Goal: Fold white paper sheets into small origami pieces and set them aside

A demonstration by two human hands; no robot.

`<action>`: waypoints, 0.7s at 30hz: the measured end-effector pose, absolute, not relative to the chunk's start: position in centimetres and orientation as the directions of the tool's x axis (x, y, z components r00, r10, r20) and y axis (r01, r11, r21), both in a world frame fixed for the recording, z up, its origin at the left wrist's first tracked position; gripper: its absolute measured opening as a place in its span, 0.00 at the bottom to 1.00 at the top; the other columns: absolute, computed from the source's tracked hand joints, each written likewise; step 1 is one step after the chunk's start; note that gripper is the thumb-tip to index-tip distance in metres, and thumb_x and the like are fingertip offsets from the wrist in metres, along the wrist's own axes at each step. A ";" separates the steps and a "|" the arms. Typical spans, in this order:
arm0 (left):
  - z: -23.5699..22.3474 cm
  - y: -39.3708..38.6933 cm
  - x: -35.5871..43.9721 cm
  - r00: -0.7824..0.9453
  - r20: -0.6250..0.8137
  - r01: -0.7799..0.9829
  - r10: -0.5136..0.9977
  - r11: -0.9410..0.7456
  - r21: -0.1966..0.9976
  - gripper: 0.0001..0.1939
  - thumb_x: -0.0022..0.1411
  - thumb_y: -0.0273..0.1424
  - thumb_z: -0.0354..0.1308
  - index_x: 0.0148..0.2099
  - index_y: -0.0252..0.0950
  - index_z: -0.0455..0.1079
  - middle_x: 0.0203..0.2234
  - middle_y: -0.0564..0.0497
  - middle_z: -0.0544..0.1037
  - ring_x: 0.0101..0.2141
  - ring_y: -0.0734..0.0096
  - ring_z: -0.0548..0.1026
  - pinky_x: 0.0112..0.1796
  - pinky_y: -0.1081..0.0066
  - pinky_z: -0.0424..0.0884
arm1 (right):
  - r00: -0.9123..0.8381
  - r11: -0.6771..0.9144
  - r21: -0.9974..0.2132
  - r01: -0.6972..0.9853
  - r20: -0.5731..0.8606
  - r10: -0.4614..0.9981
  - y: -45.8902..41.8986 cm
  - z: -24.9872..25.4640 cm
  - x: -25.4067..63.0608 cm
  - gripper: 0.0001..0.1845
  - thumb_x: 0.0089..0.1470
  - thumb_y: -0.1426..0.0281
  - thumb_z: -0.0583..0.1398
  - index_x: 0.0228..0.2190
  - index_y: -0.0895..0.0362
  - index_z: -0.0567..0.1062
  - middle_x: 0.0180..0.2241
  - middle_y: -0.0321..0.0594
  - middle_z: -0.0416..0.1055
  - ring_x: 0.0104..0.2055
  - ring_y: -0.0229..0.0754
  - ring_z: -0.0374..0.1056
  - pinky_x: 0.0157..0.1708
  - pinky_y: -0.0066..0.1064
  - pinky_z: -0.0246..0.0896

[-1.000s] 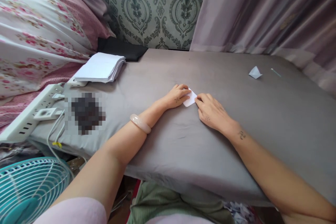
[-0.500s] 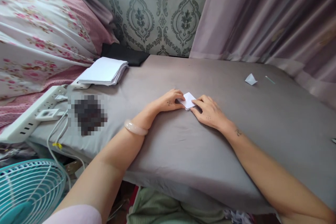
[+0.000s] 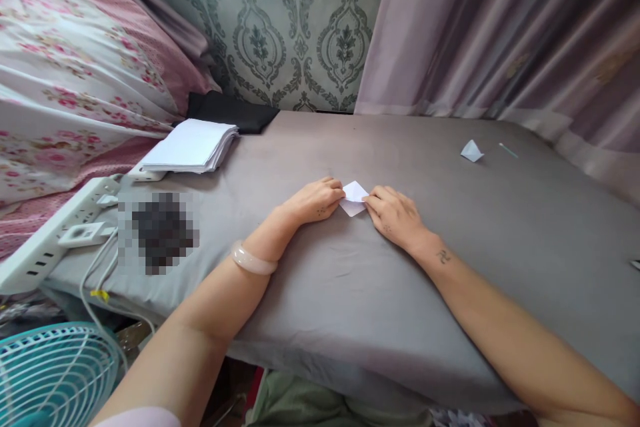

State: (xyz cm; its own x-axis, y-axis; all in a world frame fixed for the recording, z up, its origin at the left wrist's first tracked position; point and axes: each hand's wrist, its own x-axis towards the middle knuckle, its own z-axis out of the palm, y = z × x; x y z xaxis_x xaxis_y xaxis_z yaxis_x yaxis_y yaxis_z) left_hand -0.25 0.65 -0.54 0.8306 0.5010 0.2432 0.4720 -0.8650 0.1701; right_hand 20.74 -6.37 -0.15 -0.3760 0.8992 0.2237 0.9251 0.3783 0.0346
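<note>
A small folded white paper [image 3: 353, 197] lies on the grey sheet [image 3: 450, 267] near the middle of the bed. My left hand [image 3: 316, 201] pinches its left corner with the fingertips. From the other side, my right hand [image 3: 394, 215] grips the paper's right edge. Both hands rest on the sheet, and a pale bangle [image 3: 253, 259] circles my left wrist. Part of the paper is hidden under my fingers.
A stack of white paper [image 3: 193, 145] sits at the back left beside a black cloth [image 3: 231, 111]. A folded paper piece [image 3: 471, 151] and a thin stick [image 3: 509, 151] lie far right. A power strip [image 3: 55, 230], a blurred dark object [image 3: 159, 230] and a teal fan [image 3: 55, 373] are on the left.
The paper has turned from a flat rectangle into a diamond with its corner up. Both hands shifted slightly and now pinch its side corners. The camera view rose a little.
</note>
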 end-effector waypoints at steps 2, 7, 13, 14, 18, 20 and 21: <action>-0.3 0.2 0.1 0.824 0.229 0.479 0.517 -0.854 0.203 0.16 0.67 0.28 0.44 0.40 0.32 0.75 0.38 0.41 0.75 0.41 0.63 0.73 0.42 0.67 0.68 | -0.378 0.381 0.027 0.924 0.211 0.901 -6.9 0.1 20.9 0.18 0.64 0.71 0.47 0.38 0.57 0.77 0.39 0.45 0.72 0.42 0.44 0.65 0.40 0.34 0.56; -0.4 -0.7 0.9 0.715 0.227 0.556 0.662 -0.734 0.389 0.13 0.64 0.28 0.49 0.34 0.34 0.74 0.33 0.45 0.75 0.34 0.67 0.73 0.37 0.69 0.69 | -0.271 0.314 -0.213 0.925 0.208 0.940 -7.4 0.1 21.7 0.15 0.63 0.68 0.49 0.36 0.55 0.76 0.40 0.43 0.71 0.43 0.43 0.66 0.39 0.33 0.59; -0.6 -0.5 0.8 0.458 0.114 0.664 0.882 -0.424 0.615 0.10 0.59 0.36 0.59 0.31 0.34 0.75 0.32 0.47 0.74 0.31 0.69 0.72 0.37 0.69 0.70 | -0.092 0.183 -0.496 0.849 0.202 0.975 -6.2 -1.1 22.5 0.12 0.59 0.65 0.54 0.31 0.55 0.75 0.40 0.43 0.70 0.42 0.43 0.68 0.43 0.36 0.62; -0.6 -0.4 0.8 0.434 0.088 0.671 0.897 -0.387 0.632 0.10 0.58 0.36 0.59 0.31 0.34 0.75 0.32 0.47 0.74 0.31 0.69 0.72 0.37 0.69 0.70 | -0.073 0.170 -0.518 0.838 0.203 0.977 -6.0 -1.3 22.6 0.12 0.59 0.65 0.54 0.30 0.55 0.75 0.40 0.43 0.70 0.41 0.43 0.68 0.43 0.36 0.62; -0.2 -0.4 0.6 0.417 0.017 0.682 0.909 -0.324 0.656 0.10 0.59 0.34 0.57 0.32 0.33 0.75 0.33 0.46 0.74 0.32 0.69 0.73 0.37 0.69 0.69 | -0.011 0.128 -0.553 0.824 0.210 0.978 -5.8 -1.8 22.5 0.12 0.58 0.64 0.55 0.27 0.56 0.73 0.41 0.44 0.69 0.39 0.43 0.68 0.43 0.37 0.62; -0.1 -0.5 0.7 0.404 0.007 0.693 0.915 -0.311 0.650 0.10 0.60 0.33 0.55 0.32 0.33 0.74 0.33 0.46 0.74 0.33 0.69 0.73 0.37 0.69 0.69 | -0.001 0.125 -0.553 0.824 0.219 0.976 -5.7 -2.0 22.5 0.12 0.57 0.64 0.55 0.27 0.56 0.73 0.42 0.45 0.69 0.40 0.43 0.68 0.45 0.38 0.62; -0.1 -0.5 0.7 0.396 0.008 0.699 0.918 -0.307 0.646 0.10 0.60 0.33 0.55 0.32 0.33 0.74 0.33 0.46 0.74 0.32 0.69 0.72 0.37 0.68 0.69 | 0.001 0.124 -0.552 0.824 0.222 0.975 -5.6 -2.1 22.5 0.12 0.57 0.64 0.55 0.26 0.56 0.73 0.42 0.45 0.69 0.41 0.43 0.68 0.45 0.38 0.62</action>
